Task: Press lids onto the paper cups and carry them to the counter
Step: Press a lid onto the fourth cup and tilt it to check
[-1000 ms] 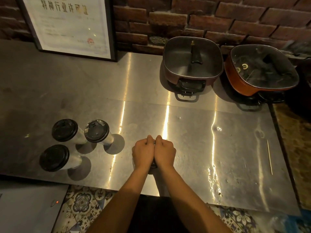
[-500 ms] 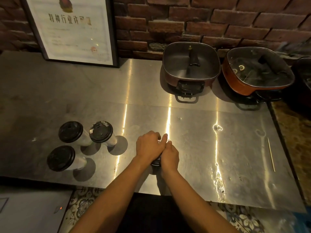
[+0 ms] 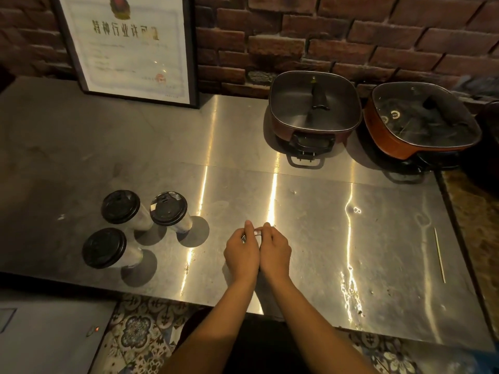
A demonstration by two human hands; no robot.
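Three paper cups with black lids stand together on the left of the steel counter (image 3: 324,238): one at the back left (image 3: 120,206), one at the back right (image 3: 168,209), one in front (image 3: 104,248). My left hand (image 3: 241,255) and my right hand (image 3: 275,252) are side by side at the counter's middle, palms down, fingers curled over a fourth cup that they almost wholly hide. Only a thin arc of its lid rim (image 3: 258,232) shows between my fingertips.
Two square electric pots with glass lids, a dark one (image 3: 314,103) and an orange one (image 3: 421,120), stand by the brick wall. A framed certificate (image 3: 129,47) leans at the back left. A thin wooden stick (image 3: 439,255) lies at the right. Patterned floor tiles (image 3: 140,333) lie below the front edge.
My fists were pressed together on top of the hidden cup; now the fingers have spread over it and the lid rim shows between the fingertips. The three lidded cups have not moved.
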